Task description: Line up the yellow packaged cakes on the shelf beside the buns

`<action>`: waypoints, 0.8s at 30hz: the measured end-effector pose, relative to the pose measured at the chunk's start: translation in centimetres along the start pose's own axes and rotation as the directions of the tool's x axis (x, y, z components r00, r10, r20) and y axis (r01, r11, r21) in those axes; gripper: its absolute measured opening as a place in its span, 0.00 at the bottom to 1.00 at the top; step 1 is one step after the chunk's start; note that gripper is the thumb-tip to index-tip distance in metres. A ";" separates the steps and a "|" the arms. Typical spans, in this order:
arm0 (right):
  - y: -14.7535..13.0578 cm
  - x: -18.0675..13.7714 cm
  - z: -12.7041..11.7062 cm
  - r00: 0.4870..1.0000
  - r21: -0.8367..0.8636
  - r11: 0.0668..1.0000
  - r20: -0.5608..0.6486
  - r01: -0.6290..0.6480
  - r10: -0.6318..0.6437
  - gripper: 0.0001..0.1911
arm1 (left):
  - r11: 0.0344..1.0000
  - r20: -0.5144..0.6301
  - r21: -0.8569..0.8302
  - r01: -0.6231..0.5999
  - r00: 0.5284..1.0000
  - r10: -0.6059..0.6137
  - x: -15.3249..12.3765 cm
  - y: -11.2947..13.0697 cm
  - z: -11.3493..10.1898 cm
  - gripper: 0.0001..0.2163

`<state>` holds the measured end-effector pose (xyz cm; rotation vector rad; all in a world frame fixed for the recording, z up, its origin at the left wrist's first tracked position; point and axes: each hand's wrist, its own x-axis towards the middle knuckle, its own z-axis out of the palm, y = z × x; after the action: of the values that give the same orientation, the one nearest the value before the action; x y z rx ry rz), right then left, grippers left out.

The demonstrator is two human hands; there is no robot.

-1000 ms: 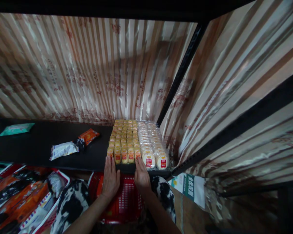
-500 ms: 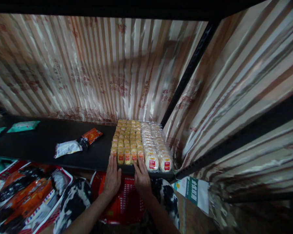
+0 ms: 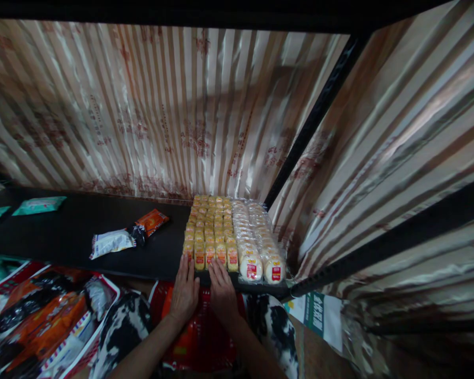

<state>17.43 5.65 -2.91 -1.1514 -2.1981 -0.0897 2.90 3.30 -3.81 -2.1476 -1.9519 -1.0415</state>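
Several rows of small yellow packaged cakes (image 3: 210, 231) stand on the black shelf (image 3: 63, 237), with rows of round white packaged cakes (image 3: 256, 242) to their right. My left hand (image 3: 185, 291) lies flat with fingers stretched out, its fingertips touching the front yellow packs at the left. My right hand (image 3: 221, 291) is also flat and open, fingertips at the shelf's front edge under the front yellow packs. Neither hand holds anything.
An orange-and-white snack packet (image 3: 128, 237) lies on the shelf to the left, green packets (image 3: 39, 205) farther left. A red basket (image 3: 201, 337) sits below my hands. Bagged snacks (image 3: 43, 321) fill the lower left. Striped foil sheeting (image 3: 161, 116) backs the shelf; a black post (image 3: 312, 121) stands right.
My hands have drawn closer together; the right one slid left along the front row. The view shifted slightly, so the shelf's goods sit farther right.
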 end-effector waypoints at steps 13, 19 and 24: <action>0.3 0.7 -0.1 1.000 0.005 1.000 0.000 0.026 -0.026 0.28 | 0.981 0.033 0.120 -0.150 0.989 0.147 -0.2 0.3 -0.4 0.25; 1.5 4.1 -1.3 0.999 -0.011 0.999 0.045 0.030 -0.029 0.26 | 0.915 0.135 0.165 -0.367 0.928 0.348 0.1 1.3 -0.3 0.23; 1.9 8.5 -2.2 0.993 -0.057 0.998 0.120 0.000 0.007 0.25 | 0.918 0.204 0.110 -0.381 0.913 0.354 1.2 2.6 0.5 0.19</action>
<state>16.53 12.11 3.30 -1.2204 -2.3125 -0.0833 5.41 4.09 -2.61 -2.4628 -1.5295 -0.6377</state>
